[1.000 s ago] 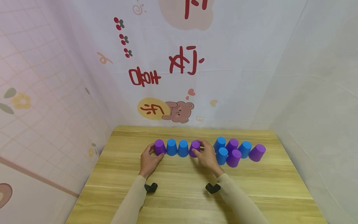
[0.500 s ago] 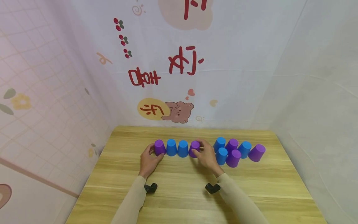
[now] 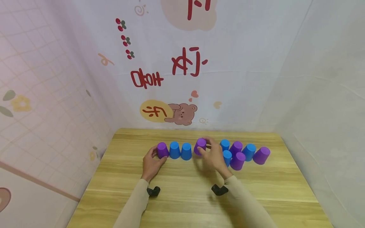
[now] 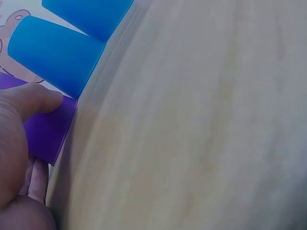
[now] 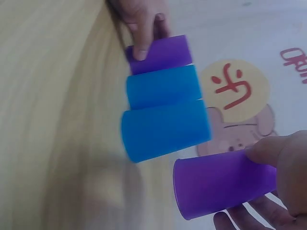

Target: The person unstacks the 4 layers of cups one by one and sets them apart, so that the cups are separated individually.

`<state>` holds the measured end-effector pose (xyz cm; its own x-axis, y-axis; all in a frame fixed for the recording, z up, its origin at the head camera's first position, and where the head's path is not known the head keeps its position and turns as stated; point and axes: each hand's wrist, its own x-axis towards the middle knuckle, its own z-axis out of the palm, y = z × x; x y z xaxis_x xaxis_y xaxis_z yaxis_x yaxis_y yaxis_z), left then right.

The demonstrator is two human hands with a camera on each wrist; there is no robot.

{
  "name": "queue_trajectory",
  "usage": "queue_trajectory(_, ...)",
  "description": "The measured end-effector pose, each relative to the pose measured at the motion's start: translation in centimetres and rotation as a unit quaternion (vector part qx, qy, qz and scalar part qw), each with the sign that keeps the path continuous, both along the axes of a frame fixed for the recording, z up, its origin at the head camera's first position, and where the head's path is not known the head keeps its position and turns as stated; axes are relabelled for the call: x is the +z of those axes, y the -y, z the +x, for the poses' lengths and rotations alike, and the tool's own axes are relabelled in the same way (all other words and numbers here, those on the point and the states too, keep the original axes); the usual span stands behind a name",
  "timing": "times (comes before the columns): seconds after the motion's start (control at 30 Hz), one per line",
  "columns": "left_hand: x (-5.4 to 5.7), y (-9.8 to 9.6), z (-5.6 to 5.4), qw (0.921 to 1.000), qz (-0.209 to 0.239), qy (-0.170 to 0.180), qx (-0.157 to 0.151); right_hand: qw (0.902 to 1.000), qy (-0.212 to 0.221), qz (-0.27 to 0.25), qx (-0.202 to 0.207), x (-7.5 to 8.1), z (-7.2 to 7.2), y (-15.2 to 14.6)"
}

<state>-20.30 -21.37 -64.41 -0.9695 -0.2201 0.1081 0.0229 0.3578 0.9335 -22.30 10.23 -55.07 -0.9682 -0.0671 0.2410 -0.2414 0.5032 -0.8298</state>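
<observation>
Upside-down plastic cups stand in a short row on the table. At its left end my left hand (image 3: 152,163) grips a purple cup (image 3: 162,149), thumb on the near side; the left wrist view shows its rim down on the wood. Beside it stand two blue cups, the left blue cup (image 3: 175,150) and the right blue cup (image 3: 186,152), side by side. My right hand (image 3: 214,155) holds another purple cup (image 5: 216,187) raised off the table, mouth down, slightly tilted and apart from the blue pair. Thumb and fingers grasp it from opposite sides.
To the right of my right hand, several more upside-down cups stand in a cluster, among them a front purple cup (image 3: 238,161), a blue cup (image 3: 249,152) and an outer purple cup (image 3: 261,155). A printed cloth wall (image 3: 242,104) rises behind the table (image 3: 182,196).
My right hand has lifted the right-end purple cup from the row, up and slightly right, opening a gap beside the blue cups. My left hand stays on its cup.
</observation>
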Motion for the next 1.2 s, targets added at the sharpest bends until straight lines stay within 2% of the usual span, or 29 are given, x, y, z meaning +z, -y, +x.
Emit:
queue_trajectory(0.37, 0.1, 0.1, 0.1, 1.0000, 0.005, -0.001, -0.003, 0.9982, -0.050, -0.032, 0.006, 4.2, 0.5, -0.5)
queue_trajectory(0.53, 0.0, 0.1, 0.1, 1.0000, 0.001, 0.001, -0.005, 0.9971, -0.069, -0.033, 0.007, 5.4, 1.0, -0.5)
queue_trajectory(0.8, 0.0, 0.1, 0.1, 1.0000, 0.000, 0.003, -0.007, 0.9965, -0.075, -0.034, 0.018, 6.1, 1.4, -0.4)
queue_trajectory(1.2, 0.0, 0.1, 0.0, 1.0000, 0.002, 0.000, -0.008, 0.9952, -0.091, -0.035, 0.007, 6.6, 2.0, -1.8)
